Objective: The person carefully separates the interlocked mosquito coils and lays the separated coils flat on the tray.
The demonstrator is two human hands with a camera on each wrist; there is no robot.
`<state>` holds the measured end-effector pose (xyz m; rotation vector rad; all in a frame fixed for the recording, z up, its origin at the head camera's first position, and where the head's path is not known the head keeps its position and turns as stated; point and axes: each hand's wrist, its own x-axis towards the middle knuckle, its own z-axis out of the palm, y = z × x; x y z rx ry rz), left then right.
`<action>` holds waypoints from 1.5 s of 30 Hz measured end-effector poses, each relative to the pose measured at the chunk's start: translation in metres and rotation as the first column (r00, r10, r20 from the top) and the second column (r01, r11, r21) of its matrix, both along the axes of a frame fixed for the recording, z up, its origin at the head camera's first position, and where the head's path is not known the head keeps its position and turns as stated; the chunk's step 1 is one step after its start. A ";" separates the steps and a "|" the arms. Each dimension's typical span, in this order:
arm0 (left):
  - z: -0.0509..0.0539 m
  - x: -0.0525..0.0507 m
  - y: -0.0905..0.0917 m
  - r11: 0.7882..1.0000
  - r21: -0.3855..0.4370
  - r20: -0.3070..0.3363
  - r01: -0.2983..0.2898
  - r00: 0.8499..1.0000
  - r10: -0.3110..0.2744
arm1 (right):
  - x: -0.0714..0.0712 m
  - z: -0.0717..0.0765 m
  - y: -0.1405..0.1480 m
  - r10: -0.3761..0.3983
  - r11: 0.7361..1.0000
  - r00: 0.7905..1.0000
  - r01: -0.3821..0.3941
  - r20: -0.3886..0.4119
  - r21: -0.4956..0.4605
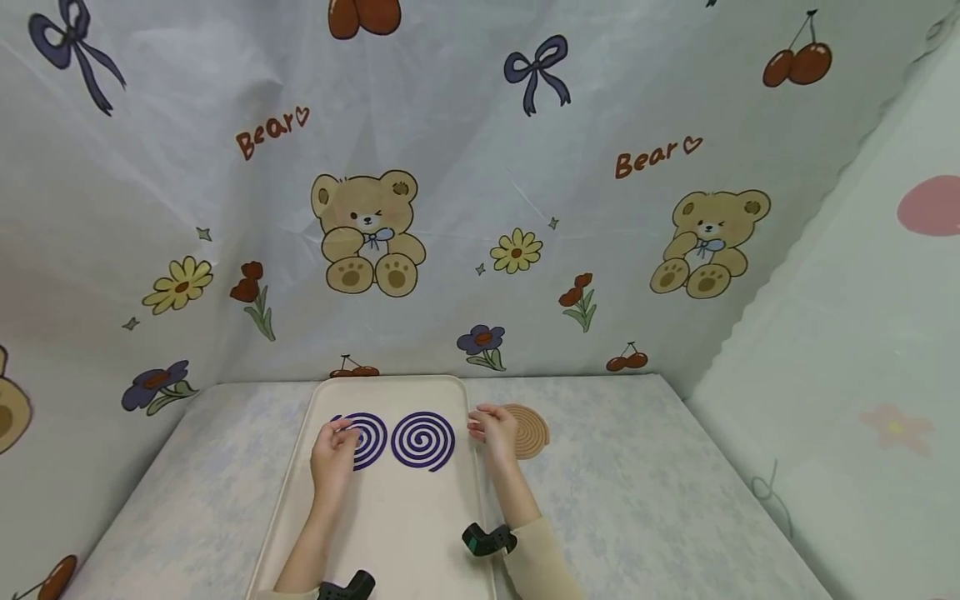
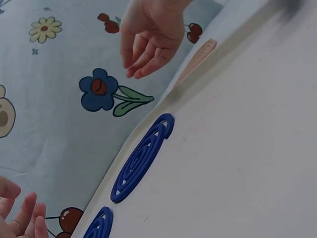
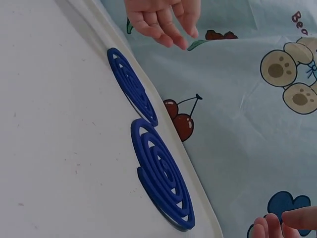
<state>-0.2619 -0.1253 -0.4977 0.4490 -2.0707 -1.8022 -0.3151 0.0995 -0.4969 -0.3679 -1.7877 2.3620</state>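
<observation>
Two dark blue spiral coils, shaped like mosquito coils, lie flat side by side near the far end of a cream tray [image 1: 405, 533]. My left hand [image 1: 332, 462] hovers over the left coil [image 1: 372, 442] and hides part of it in the head view. The right coil [image 1: 422, 440] shows whole, its outer tail toward me. Just past the tray's right edge is my right hand [image 1: 498, 433], in front of a tan coil [image 1: 531, 433] on the table. Both hands have loosely bent fingers with nothing between them, seen also in the left wrist view for the right hand [image 2: 153, 39].
The tray's raised rim [image 1: 474, 467] runs between the blue coils and the tan one. A marbled grey tabletop [image 1: 637, 500] extends to both sides. Behind stands a cloth backdrop [image 1: 450, 167] printed with bears. Each wrist wears a black device [image 1: 489, 540].
</observation>
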 end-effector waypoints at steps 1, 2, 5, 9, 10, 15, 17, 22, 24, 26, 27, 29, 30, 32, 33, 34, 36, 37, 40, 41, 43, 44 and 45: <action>-0.001 0.000 0.004 1.000 -0.004 0.009 0.020 1.000 -0.020 | 0.000 0.000 0.001 0.001 1.000 1.000 -0.001 -0.004 -0.004; -0.001 0.000 0.008 0.999 0.002 0.013 0.040 0.999 -0.040 | 0.000 0.001 0.002 -0.001 1.000 1.000 0.001 -0.005 -0.010; -0.004 0.000 0.019 0.996 0.013 0.021 0.084 0.996 -0.084 | 0.000 0.002 0.007 -0.012 1.000 1.000 0.011 -0.005 -0.008; -0.007 -0.003 0.034 0.992 -0.009 0.034 0.123 0.992 -0.123 | -0.002 0.001 0.016 -0.034 0.999 0.999 0.033 0.009 0.021; -0.007 -0.004 0.037 0.990 -0.013 0.036 0.138 0.990 -0.137 | -0.003 0.000 0.019 -0.038 0.999 0.999 0.038 0.009 0.028; -0.005 -0.008 0.061 0.977 0.028 0.030 0.213 0.976 -0.214 | -0.009 -0.003 0.035 -0.049 0.997 0.999 0.050 -0.019 0.052; -0.005 -0.010 0.072 0.972 0.042 0.027 0.229 0.973 -0.231 | -0.010 -0.003 0.041 -0.050 0.996 0.998 0.052 -0.032 0.073; -0.007 -0.014 0.098 0.953 0.075 0.009 0.295 0.955 -0.296 | -0.015 -0.006 0.057 -0.059 0.993 0.997 0.063 -0.042 0.102; -0.010 -0.016 0.107 0.944 0.078 0.002 0.322 0.946 -0.323 | -0.015 -0.005 0.063 -0.051 0.994 0.998 0.054 -0.040 0.093; -0.014 -0.019 0.115 0.936 0.067 -0.004 0.346 0.938 -0.346 | -0.014 -0.002 0.069 -0.043 0.995 0.998 0.047 -0.046 0.092; -0.016 -0.020 0.119 0.932 0.057 -0.010 0.358 0.934 -0.358 | -0.013 0.001 0.072 -0.044 0.994 0.998 0.049 -0.050 0.096; -0.020 -0.024 0.126 0.927 0.038 -0.027 0.374 0.927 -0.373 | -0.011 0.005 0.078 -0.052 0.993 0.997 0.059 -0.064 0.104; -0.022 -0.025 0.130 0.924 0.027 -0.031 0.381 0.924 -0.380 | -0.012 0.003 0.083 -0.056 0.991 0.995 0.065 -0.080 0.116; -0.020 -0.024 0.136 0.915 0.039 -0.046 0.401 0.915 -0.400 | -0.015 -0.003 0.089 -0.078 0.985 0.993 0.090 -0.083 0.150; -0.016 -0.020 0.139 0.909 0.051 -0.051 0.414 0.910 -0.411 | -0.016 -0.005 0.093 -0.078 0.981 0.994 0.091 -0.079 0.173; -0.016 -0.019 0.143 0.907 0.059 -0.054 0.417 0.909 -0.414 | -0.018 -0.010 0.097 -0.074 0.977 0.994 0.088 -0.079 0.194; -0.012 -0.016 0.151 0.901 0.069 -0.061 0.428 0.904 -0.424 | -0.021 -0.019 0.103 -0.071 0.964 0.994 0.089 -0.081 0.250; -0.008 -0.014 0.154 0.893 0.089 -0.071 0.440 0.897 -0.435 | -0.021 -0.020 0.104 -0.074 0.957 0.995 0.091 -0.071 0.274; -0.014 -0.018 0.166 0.883 0.101 -0.073 0.458 0.889 -0.453 | -0.022 -0.026 0.109 -0.067 0.937 0.995 0.090 -0.079 0.337; -0.015 -0.019 0.170 0.875 0.100 -0.068 0.473 0.881 -0.468 | -0.022 -0.028 0.111 -0.073 0.927 0.994 0.097 -0.079 0.361; -0.022 -0.022 0.176 0.856 0.114 -0.046 0.505 0.863 -0.503 | -0.023 -0.031 0.114 -0.081 0.911 0.995 0.100 -0.065 0.400; -0.028 -0.024 0.179 0.846 0.115 -0.036 0.521 0.853 -0.521 | -0.023 -0.032 0.116 -0.083 0.903 0.995 0.100 -0.059 0.419; -0.033 -0.026 0.181 0.836 0.112 -0.037 0.537 0.843 -0.537 | -0.023 -0.033 0.118 -0.082 0.897 0.995 0.096 -0.051 0.432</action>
